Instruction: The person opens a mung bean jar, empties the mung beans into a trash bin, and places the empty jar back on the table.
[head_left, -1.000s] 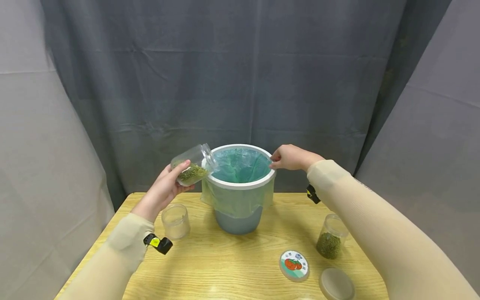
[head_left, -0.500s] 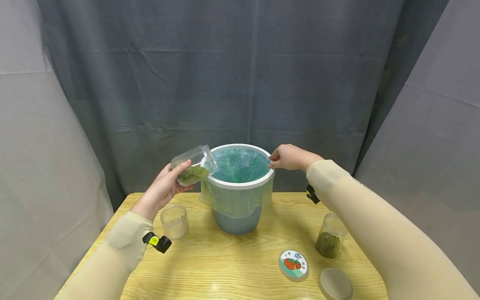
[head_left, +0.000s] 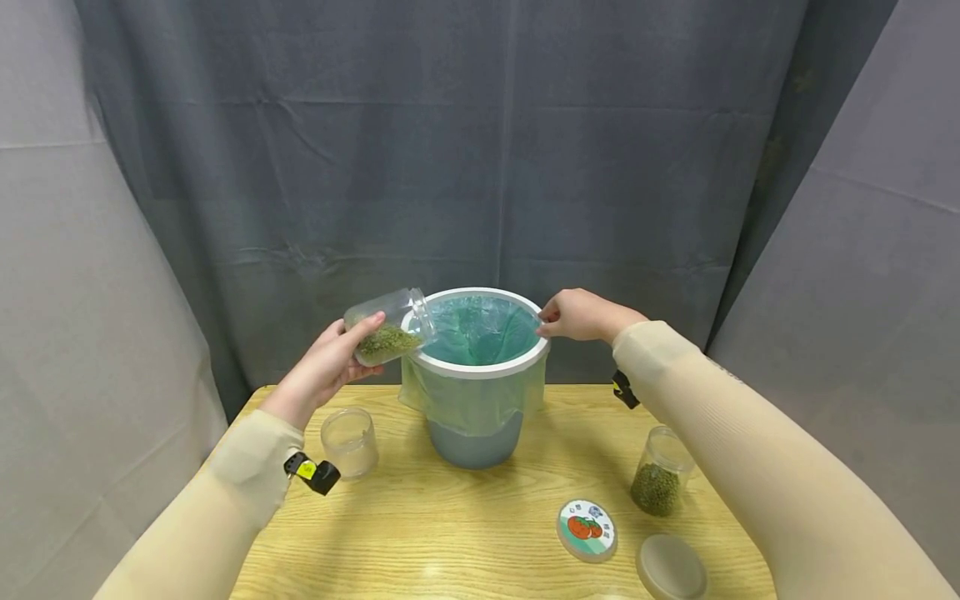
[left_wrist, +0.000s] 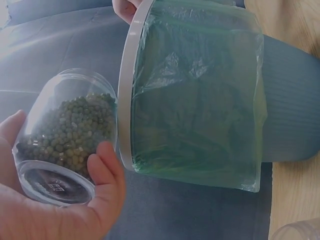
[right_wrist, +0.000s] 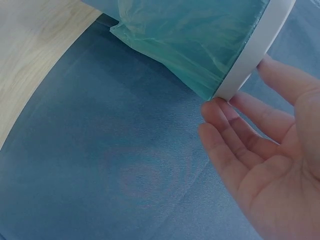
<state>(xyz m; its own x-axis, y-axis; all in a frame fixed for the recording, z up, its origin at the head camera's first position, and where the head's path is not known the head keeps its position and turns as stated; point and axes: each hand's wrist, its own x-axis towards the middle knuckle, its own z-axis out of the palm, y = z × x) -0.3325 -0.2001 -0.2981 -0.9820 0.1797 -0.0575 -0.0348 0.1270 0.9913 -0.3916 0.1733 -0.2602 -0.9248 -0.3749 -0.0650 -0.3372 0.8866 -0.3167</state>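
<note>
My left hand (head_left: 330,358) grips a clear jar (head_left: 390,304) of green beans (head_left: 386,343), its thumb along the upper side. The jar lies tilted, mouth toward the trash can (head_left: 474,442) and right at its left rim. In the left wrist view, the beans (left_wrist: 75,132) slope along the jar's lower side and the fingers wrap round its base. Across the can, my right hand (head_left: 588,315) pinches the white rim (right_wrist: 252,52), the thumb on one side and the fingers on the other. A thin green bag (head_left: 480,329) lines the can and folds down outside.
An open clear jar (head_left: 351,443) stands left of the can. At the right, beside my forearm, is another clear jar (head_left: 662,479) partly filled with green beans. Before it lie a tomato-printed lid (head_left: 587,530) and a plain beige lid (head_left: 672,567). A grey curtain (head_left: 375,167) hangs behind the table.
The left hand has turned the jar slightly, and its beans lie a little nearer the mouth. The left forearm has shifted slightly to the left. The right hand stays on the rim.
</note>
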